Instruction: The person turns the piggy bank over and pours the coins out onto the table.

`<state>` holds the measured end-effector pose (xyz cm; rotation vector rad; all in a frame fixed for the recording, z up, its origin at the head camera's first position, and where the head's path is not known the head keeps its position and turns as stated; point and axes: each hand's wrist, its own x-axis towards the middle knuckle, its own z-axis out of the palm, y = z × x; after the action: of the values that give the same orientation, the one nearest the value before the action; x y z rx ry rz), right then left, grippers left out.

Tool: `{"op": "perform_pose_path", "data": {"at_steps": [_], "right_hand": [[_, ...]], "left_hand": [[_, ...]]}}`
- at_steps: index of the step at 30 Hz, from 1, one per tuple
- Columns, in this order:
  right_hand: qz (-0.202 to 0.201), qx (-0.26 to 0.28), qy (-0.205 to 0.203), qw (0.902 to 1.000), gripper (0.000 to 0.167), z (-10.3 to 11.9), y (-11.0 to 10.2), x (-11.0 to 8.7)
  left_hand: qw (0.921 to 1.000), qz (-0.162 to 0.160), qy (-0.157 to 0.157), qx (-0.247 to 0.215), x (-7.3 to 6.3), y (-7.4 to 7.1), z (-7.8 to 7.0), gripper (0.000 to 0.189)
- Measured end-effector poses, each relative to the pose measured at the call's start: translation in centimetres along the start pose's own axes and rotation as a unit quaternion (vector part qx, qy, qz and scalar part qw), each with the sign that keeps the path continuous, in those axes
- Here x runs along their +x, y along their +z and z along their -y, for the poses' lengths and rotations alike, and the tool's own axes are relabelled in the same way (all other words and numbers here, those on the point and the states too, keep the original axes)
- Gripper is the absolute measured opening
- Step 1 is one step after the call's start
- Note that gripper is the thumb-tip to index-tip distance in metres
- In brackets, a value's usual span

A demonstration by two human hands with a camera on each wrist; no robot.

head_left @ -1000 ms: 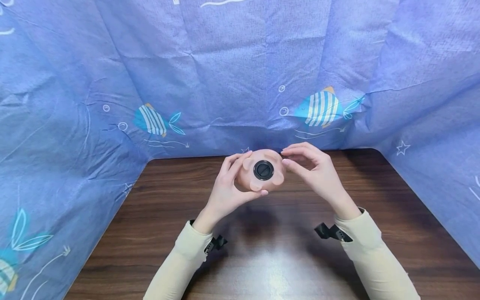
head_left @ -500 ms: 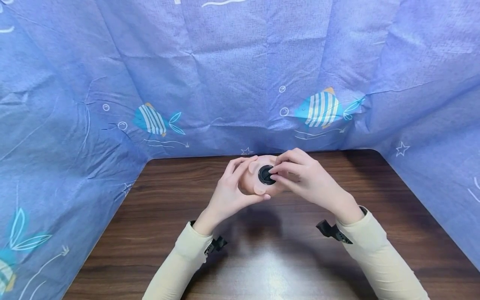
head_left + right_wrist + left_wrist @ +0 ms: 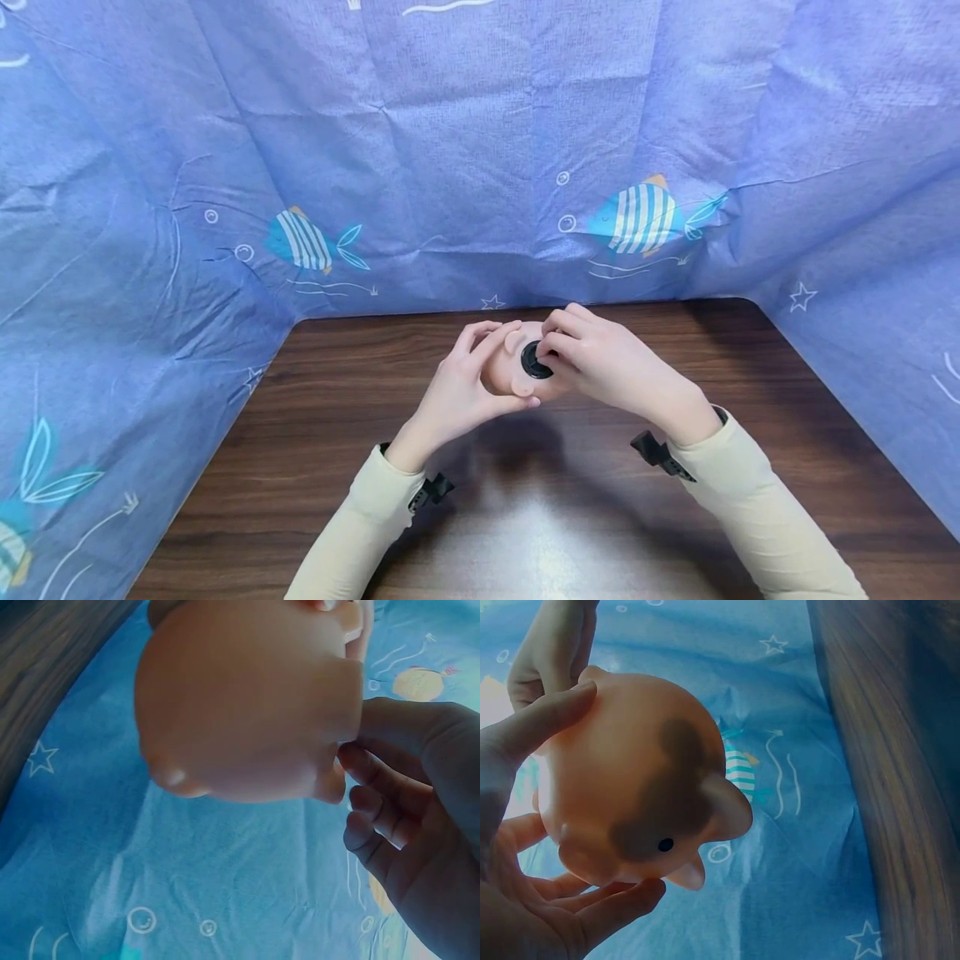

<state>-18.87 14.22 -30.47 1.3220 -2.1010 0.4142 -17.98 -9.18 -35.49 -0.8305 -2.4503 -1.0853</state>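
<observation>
A pink piggy bank (image 3: 498, 377) is held up above the table, its underside with stubby feet and a round black plug (image 3: 530, 361) turned toward the head camera. My left hand (image 3: 456, 385) grips its body from the left, thumb on the near side and fingers around the far side. In the left wrist view the piggy bank (image 3: 622, 772) shows a dark eye, ears and a brown patch. The fingertips of my right hand (image 3: 611, 362) pinch at the middle of the plug, covering part of it. In the right wrist view the feet hide the plug from sight.
A dark wood-grain table (image 3: 300, 467) lies below both hands. Behind it and along its sides hangs a blue cloth (image 3: 465, 150) printed with striped fish, stars and bubbles. Each wrist wears a black camera mount (image 3: 431, 492).
My right hand has moved left from the piggy bank's right side onto the black plug, its fingers closing at the middle. The piggy bank has shifted slightly right and down with my left hand.
</observation>
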Motion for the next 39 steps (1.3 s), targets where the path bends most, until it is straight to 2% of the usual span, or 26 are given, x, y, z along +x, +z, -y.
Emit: {"op": "perform_pose_path", "data": {"at_steps": [7, 15, 20, 25, 31, 35, 39], "right_hand": [[-0.014, -0.004, -0.004, 0.9999, 0.018, 0.2, 0.6, -0.3], [-0.034, -0.046, 0.048, 0.9972, 0.012, 1.0, 1.4, -0.8], [-0.047, -0.053, 0.07, 0.9951, 0.009, 1.4, 1.9, -1.1], [-0.048, -0.03, 0.042, 0.9975, 0.011, 1.3, 2.3, -1.1], [-0.013, -0.015, -0.001, 0.9998, 0.024, 1.3, 2.3, -1.4], [0.012, -0.034, -0.012, 0.9993, 0.031, 1.3, 1.7, -1.4], [0.031, -0.05, -0.031, 0.9978, 0.024, 1.0, 1.3, -1.2]], "left_hand": [[0.9999, -0.005, 0.006, 0.013, 0.0, 0.2, 0.0, 0.09], [0.9997, -0.008, 0.011, 0.022, 0.2, 0.4, 0.0, 0.09], [0.9997, -0.006, 0.008, 0.023, 0.1, 0.4, 0.1, 0.09], [0.9995, 0.006, 0.013, 0.03, -0.4, -0.1, 0.3, 0.089], [0.999, 0.027, 0.017, 0.032, -0.9, -0.4, 0.4, 0.088], [0.9987, 0.041, 0.029, 0.012, -0.5, -0.4, 0.5, 0.089], [0.9971, 0.06, 0.04, -0.022, -0.1, -0.8, 0.7, 0.09]]}}
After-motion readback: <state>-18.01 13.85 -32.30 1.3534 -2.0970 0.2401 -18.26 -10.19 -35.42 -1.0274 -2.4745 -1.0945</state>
